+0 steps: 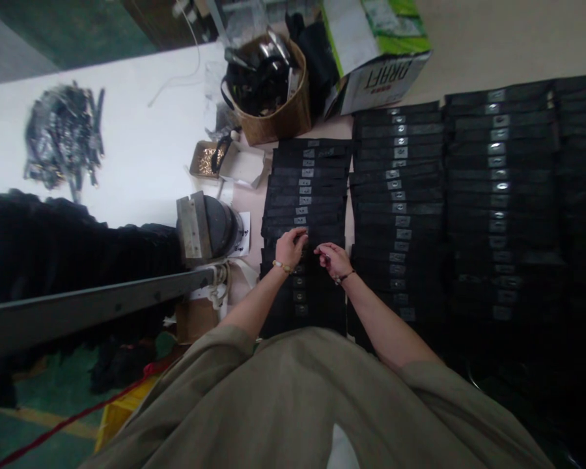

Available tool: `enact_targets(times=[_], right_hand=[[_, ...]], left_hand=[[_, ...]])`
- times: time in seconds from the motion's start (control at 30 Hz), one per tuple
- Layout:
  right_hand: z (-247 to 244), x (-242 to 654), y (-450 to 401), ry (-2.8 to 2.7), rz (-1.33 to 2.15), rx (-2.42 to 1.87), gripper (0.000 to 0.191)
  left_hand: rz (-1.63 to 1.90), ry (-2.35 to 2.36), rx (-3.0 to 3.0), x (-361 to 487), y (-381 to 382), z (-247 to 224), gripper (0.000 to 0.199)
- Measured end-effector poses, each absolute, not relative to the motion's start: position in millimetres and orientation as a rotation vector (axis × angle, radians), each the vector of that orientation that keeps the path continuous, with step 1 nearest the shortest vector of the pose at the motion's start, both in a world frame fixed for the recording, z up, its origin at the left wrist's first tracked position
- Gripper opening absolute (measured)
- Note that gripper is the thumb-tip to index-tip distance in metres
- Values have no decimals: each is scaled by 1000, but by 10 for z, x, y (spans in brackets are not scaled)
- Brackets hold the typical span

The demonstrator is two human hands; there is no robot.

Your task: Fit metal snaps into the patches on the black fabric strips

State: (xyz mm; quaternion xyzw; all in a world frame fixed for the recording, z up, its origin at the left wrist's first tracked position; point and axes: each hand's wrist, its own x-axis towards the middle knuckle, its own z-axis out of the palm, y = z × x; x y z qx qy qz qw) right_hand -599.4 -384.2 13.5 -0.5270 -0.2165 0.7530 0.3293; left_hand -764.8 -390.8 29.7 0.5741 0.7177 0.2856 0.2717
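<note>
Rows of overlapping black fabric pieces, each with a small grey label, lie on the table. My left hand [292, 247] is over the nearest column of black pieces [317, 189], its thumb and fingers drawn together beside one label; whatever they grip is too small to make out. Just to its right, my right hand [335, 259] is closed in a pinch above the same column. A tiny shiny bit shows at its fingers, but its kind cannot be told. The two hands are apart from each other.
More black columns [398, 195] extend to the right. At the back stand a tool-filled basket [276, 127] and a green-white carton [378, 85]. A small box of brass-coloured parts [208, 161], a round dark object with a metal block [195, 228] and a metal rail [127, 296] are left.
</note>
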Motion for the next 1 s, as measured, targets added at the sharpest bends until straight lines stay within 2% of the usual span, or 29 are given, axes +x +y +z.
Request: enact_targets(times=[0.17,0.4,0.5,0.6,0.73,0.9,1.0], right_hand=[[147,-6022,-3838,-584,1980,-1421,29],[135,-6042,-3826,-580,1990,-1430,31],[139,-6042,-3820,-586,1989,-1436,32],[134,-6035,-3817,-606,1986,-1448,30],[106,-6035,-3816,-630,2006,-1421,30],[96,-6042,-3807,-598,2020,-1390,33],[99,-6018,-3817,-556,2022,-1367,28]], left_hand=[[535,2046,1705,-7778,-3706,197,18],[504,2043,1726,-7750,-3681,174,19],[552,2080,1732,-7747,-3702,229,26],[643,1847,1904,-7761,-3797,292,31],[551,1414,2142,-7754,-3959,304,27],[474,1524,2174,-7728,-3920,245,24],[493,1801,2014,-7774,-3744,231,23]])
